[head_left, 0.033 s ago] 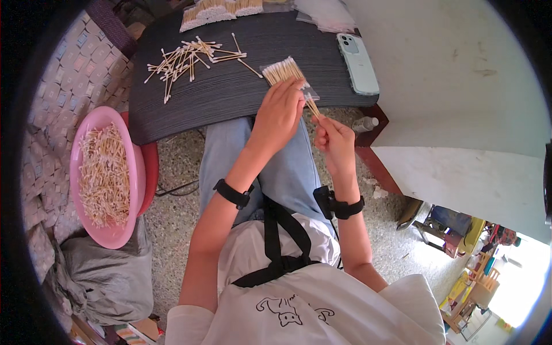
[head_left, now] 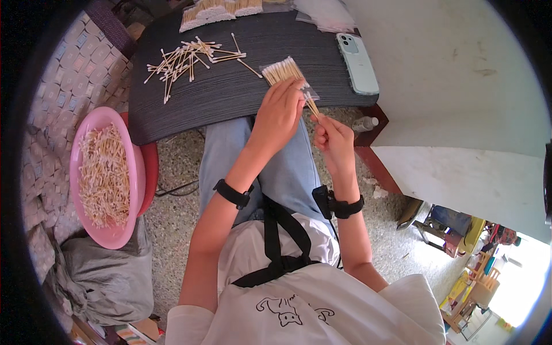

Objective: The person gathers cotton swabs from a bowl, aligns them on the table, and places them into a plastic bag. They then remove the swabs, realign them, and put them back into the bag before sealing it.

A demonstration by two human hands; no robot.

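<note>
Near the front edge of the dark table, my left hand [head_left: 280, 115] is closed on a small clear plastic bag [head_left: 284, 70] packed with cotton swabs. Its fingers cover the bag's lower part and mouth. Just right of it, my right hand [head_left: 334, 138] pinches a few cotton swabs [head_left: 313, 106] by their lower ends. The upper tips of these swabs reach the bag's opening beside my left fingers. How far they go in is hard to see. A loose pile of cotton swabs [head_left: 185, 60] lies on the table to the left of the bag.
The table [head_left: 230, 100] also holds filled swab bags [head_left: 215, 10] at the far edge, flat clear bags [head_left: 328, 14] and a pale green phone [head_left: 359, 63] at right. A pink basin [head_left: 140, 190] full of swabs stands at left. A wall [head_left: 448, 75] rises on the right.
</note>
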